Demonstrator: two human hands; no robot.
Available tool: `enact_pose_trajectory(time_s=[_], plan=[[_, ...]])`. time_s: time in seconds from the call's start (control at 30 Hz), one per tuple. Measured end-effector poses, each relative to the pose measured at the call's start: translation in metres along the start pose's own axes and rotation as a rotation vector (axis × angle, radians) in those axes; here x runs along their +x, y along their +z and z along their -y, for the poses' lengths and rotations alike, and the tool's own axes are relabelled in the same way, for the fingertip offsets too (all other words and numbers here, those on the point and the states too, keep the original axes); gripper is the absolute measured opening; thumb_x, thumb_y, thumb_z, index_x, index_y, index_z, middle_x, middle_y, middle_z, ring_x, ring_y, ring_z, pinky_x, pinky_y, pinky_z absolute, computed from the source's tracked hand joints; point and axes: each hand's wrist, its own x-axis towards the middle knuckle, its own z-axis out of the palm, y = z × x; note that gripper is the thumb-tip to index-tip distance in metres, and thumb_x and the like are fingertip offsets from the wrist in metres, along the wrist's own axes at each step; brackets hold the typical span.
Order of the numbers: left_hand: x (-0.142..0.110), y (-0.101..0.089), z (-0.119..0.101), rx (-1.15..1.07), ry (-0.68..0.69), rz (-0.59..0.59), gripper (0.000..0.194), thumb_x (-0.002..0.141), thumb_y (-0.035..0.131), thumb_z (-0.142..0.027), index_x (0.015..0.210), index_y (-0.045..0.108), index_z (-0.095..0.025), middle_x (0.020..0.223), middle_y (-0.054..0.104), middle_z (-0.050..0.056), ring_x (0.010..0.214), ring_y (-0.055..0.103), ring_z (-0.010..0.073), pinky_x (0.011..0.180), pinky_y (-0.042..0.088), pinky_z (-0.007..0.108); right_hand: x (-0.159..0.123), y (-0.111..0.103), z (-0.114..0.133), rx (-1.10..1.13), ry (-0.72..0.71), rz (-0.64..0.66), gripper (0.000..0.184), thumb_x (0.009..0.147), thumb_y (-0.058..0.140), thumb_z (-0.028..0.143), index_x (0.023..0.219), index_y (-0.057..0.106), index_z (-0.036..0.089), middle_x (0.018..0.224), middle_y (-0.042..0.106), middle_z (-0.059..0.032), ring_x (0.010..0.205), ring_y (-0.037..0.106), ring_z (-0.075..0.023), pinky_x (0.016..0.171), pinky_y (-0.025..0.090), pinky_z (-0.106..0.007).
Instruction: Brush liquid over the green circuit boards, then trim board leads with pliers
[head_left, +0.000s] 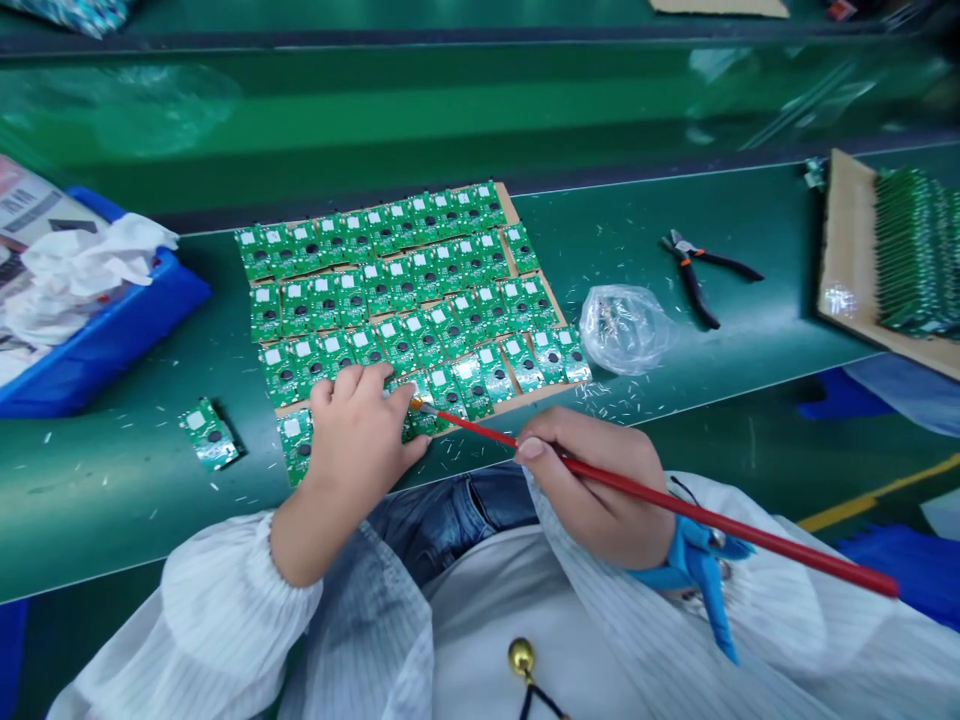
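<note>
My right hand (pixel 600 480) grips a thin paintbrush (pixel 480 430) with a long red handle, fingers pinched round its lower part. The brush's ferrule and tip reach the nearest row of boards, close to my left hand's fingertips. My left hand (pixel 364 415) lies with its fingers spread over that same row, covering some of the boards. Several rows of green circuit boards (pixel 405 290), each with a white square and a black round spot, rest on brown cardboard (pixel 507 205). A blue wrist strap (pixel 686 560) is round my right wrist.
Left, a blue bin (pixel 112 340) holds crumpled white paper; a single circuit board (pixel 210 435) lies near it. A clear plastic bag (pixel 626 328) and orange-black cutting pliers (pixel 697 275) lie right of the boards. Farther right, boards stand in a cardboard box (pixel 847 260). Small white clippings dot the table.
</note>
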Motion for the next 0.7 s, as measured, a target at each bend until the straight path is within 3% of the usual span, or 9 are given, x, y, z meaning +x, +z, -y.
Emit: enact_pose_trajectory(time_s=[0.17, 0.47, 0.7], plan=[[0.000, 0.001, 0.000, -0.013, 0.005, -0.016, 0.038, 0.065, 0.073, -0.043, 0.098, 0.069, -0.023, 0.118, 0.058, 0.012, 0.106, 0.047, 0.0339, 0.082, 0.036, 0.047, -0.003, -0.005, 0.005, -0.064, -0.035, 0.078, 0.020, 0.088, 0.047, 0.013, 0.070, 0.053, 0.020, 0.056, 0.050, 0.0030, 0.048, 0.048, -0.0096, 0.049, 0.037, -0.023], [0.001, 0.003, 0.000, -0.029, 0.002, -0.017, 0.040, 0.065, 0.074, -0.041, 0.099, 0.069, -0.022, 0.117, 0.058, 0.013, 0.106, 0.048, 0.0348, 0.082, 0.036, 0.047, -0.006, -0.013, 0.005, -0.088, -0.020, -0.012, 0.022, 0.087, 0.049, 0.013, 0.067, 0.055, 0.018, 0.054, 0.052, 0.0030, 0.047, 0.049, -0.0083, 0.049, 0.038, -0.021], [-0.008, -0.005, 0.009, -0.003, -0.020, -0.033, 0.050, 0.063, 0.076, -0.045, 0.107, 0.067, -0.022, 0.121, 0.057, 0.014, 0.108, 0.048, 0.0361, 0.083, 0.036, 0.049, -0.005, -0.010, 0.007, 0.033, 0.054, -0.042, 0.024, 0.089, 0.048, 0.015, 0.067, 0.056, 0.019, 0.054, 0.052, 0.0021, 0.046, 0.049, -0.0097, 0.045, 0.038, -0.023]])
